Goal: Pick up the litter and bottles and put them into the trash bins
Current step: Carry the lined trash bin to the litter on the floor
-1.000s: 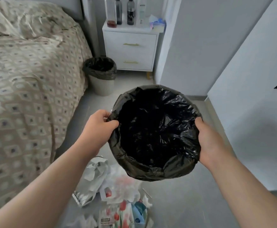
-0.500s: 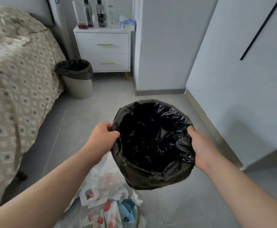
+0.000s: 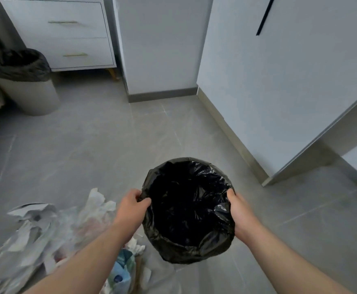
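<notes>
Crumpled white paper and clear plastic litter (image 3: 52, 228) lay heaped on the grey tiled floor (image 3: 88, 145) at the lower left, partly under the left forearm, with a blue-and-white packet (image 3: 120, 270) at its near edge. It looked light, soft and springy, and apt to shed loose scraps. It seemed best gathered in bunched handfuls from the middle of the heap, with thin film pinched at a fold. No bottle could be made out for certain in the pile.

The left hand (image 3: 131, 209) and the right hand (image 3: 240, 215) gripped opposite sides of a small round bin lined with a glossy black plastic bag (image 3: 194, 254), fingers curled over its rim. This bin was just right of the heap; whether it touched the floor could not be told. Its inside was dark and nothing showed in it. The liner looked slippery and might slide, so the firm rim beneath was the safer hold.

A second bin, grey-walled with a black liner (image 3: 31, 96), stood well apart at the far left, near a white two-drawer cabinet (image 3: 67, 39); its contents were hidden.
</notes>
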Motion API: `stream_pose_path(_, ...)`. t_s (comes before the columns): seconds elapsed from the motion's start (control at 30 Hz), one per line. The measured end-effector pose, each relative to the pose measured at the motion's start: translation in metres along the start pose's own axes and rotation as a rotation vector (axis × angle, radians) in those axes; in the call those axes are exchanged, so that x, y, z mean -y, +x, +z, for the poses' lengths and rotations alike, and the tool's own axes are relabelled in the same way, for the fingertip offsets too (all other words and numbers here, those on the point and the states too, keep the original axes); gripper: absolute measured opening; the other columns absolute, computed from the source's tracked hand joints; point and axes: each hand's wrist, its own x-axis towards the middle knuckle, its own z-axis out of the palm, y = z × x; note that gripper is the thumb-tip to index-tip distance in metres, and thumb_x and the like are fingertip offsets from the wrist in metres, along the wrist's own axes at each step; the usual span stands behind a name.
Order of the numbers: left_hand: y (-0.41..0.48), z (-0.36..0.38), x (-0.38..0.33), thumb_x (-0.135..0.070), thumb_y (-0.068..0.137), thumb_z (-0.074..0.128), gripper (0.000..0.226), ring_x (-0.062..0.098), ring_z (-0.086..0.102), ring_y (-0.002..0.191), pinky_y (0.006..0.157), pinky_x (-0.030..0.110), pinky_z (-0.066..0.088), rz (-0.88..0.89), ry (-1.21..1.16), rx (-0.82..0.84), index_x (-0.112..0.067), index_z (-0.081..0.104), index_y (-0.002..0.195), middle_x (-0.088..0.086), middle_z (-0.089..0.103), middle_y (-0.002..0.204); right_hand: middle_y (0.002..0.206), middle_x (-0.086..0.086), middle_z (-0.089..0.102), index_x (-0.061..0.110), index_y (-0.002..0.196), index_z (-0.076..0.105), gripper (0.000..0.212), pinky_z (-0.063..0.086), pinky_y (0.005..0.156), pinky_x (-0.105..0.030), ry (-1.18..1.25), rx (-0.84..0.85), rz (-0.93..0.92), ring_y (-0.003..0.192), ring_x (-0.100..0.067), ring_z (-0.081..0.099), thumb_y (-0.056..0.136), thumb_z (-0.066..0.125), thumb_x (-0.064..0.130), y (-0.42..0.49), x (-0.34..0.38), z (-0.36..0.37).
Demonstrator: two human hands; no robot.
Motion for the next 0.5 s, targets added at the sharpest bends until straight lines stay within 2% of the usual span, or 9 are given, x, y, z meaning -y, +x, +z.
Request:
stream_pose_path(0.1,0.004,0.005,-0.004,-0.018,0.086,0.057,0.006,0.025,0.057,0.075,0.069,0.042,0.050,0.013,-0.051,0.026,-0.012,0.056,0.087,0.017,0.063,0.088,0.110,-0.002,0.072,0.026,0.116,0.065,0.033,0.051,0.096,-0.049,0.026,-0.016,-0.034,0.100,-0.026,0.069,0.100,0.041,0.041,0.011,-0.005,-0.006)
stream_pose_path(0.27,0.001,0.010,-0.003,-0.014,0.088,0.057,0.006,0.026,0.059,0.076,0.068,0.038,0.047,-0.007,-0.170,0.061,-0.009,0.056,0.091,0.025,0.065,0.100,0.110,-0.002,0.072,0.031,0.103,0.066,0.027,0.050,0.096,-0.049,0.004,-0.023,-0.051,0.101,-0.026,0.068,0.101,0.040,0.039,0.014,-0.006,-0.010)
stream_pose_path(0.37,-0.002,0.010,-0.005,-0.015,0.089,0.059,0.010,0.025,0.060,0.075,0.068,0.038,0.050,-0.022,-0.206,0.089,-0.007,0.056,0.095,0.025,0.065,0.102,0.115,-0.003,0.069,0.026,0.116,0.063,0.030,0.049,0.098,-0.047,-0.060,-0.032,-0.085,0.102,-0.025,0.066,0.100,0.041,0.040,0.012,-0.005,-0.009)
stream_pose_path(0.43,-0.005,0.002,-0.009,-0.022,0.089,0.061,0.016,0.024,0.063,0.082,0.073,0.041,0.055,-0.049,-0.225,0.130,-0.010,0.055,0.099,0.021,0.064,0.108,0.130,-0.005,0.060,0.021,0.134,0.051,0.041,0.044,0.103,-0.043,-0.215,-0.109,-0.178,0.114,-0.026,0.059,0.097,0.046,0.039,0.003,-0.002,-0.007)
stream_pose_path(0.5,-0.009,-0.020,-0.017,-0.036,0.087,0.062,0.035,0.024,0.062,0.098,0.076,0.041,0.058,-0.057,-0.208,0.117,-0.016,0.052,0.114,0.012,0.059,0.120,0.149,-0.007,0.040,0.019,0.148,0.031,0.063,0.034,0.110,-0.045,-0.417,-0.239,-0.312,0.134,-0.029,0.041,0.092,0.052,0.041,-0.012,0.008,-0.002)
